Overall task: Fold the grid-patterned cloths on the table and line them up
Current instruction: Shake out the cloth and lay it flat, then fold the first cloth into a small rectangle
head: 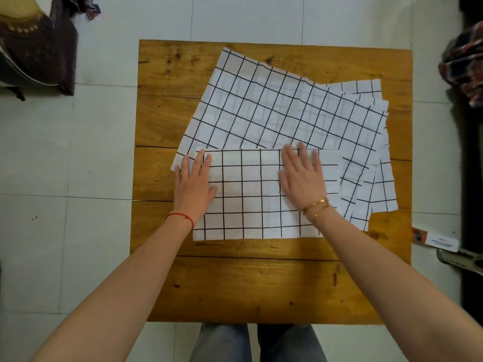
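— Where does the folded cloth [251, 194] lie?

— On the wooden table [235, 283], in the middle of it, nearer the person than the rest. It is a white rectangle with black grid lines, its long axis running left to right, square to the table's near edge.

— And the hands?

— Both lie flat on it, palms down. The left hand [194, 182] presses the left end with straight fingers close together, the fingertips reaching the far left corner. The right hand [302, 176] presses the right half with fingers straight and slightly spread, the tips at the far edge. Neither hand grips anything.

— What about the other cloths?

— An unfolded cloth [274, 105] lies beyond it, flat and turned askew, its long axis slanting from the far left down toward the near right; the folded one overlaps its near edge. More grid cloths [376, 184] fan out under it at the right side, their corners pointing toward the near right of the table.

— Anything on the wrists?

— A red string [183, 218] on the left, gold bracelets [316, 205] on the right.
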A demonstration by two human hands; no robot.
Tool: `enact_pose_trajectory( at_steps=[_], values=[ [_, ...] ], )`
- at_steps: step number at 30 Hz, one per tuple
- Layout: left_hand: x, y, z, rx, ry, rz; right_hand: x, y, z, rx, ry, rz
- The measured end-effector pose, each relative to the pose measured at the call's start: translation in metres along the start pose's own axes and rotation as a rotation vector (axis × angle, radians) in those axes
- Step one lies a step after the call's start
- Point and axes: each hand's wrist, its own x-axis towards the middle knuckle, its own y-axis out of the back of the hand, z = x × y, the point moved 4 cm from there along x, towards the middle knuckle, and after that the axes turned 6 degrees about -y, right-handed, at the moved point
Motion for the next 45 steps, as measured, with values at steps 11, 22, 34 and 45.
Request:
enact_pose_trajectory(
  at_steps=[11,22,34,45],
  values=[
    [0.001,-0.002,0.000,-0.005,-0.013,0.027,-0.020,-0.012,0.098,0.063,-0.335,-0.007],
    [-0.017,0.008,0.002,-0.356,0.100,0.325,-0.029,0.001,0.062,0.152,-0.169,0.122],
    [-0.052,-0.021,-0.009,-0.679,0.612,0.267,-0.047,0.001,-0.025,0.263,0.160,0.123],
    [-0.051,-0.015,-0.001,-0.829,0.652,0.262,-0.045,-0.010,-0.031,0.281,0.084,0.057]
  ],
)
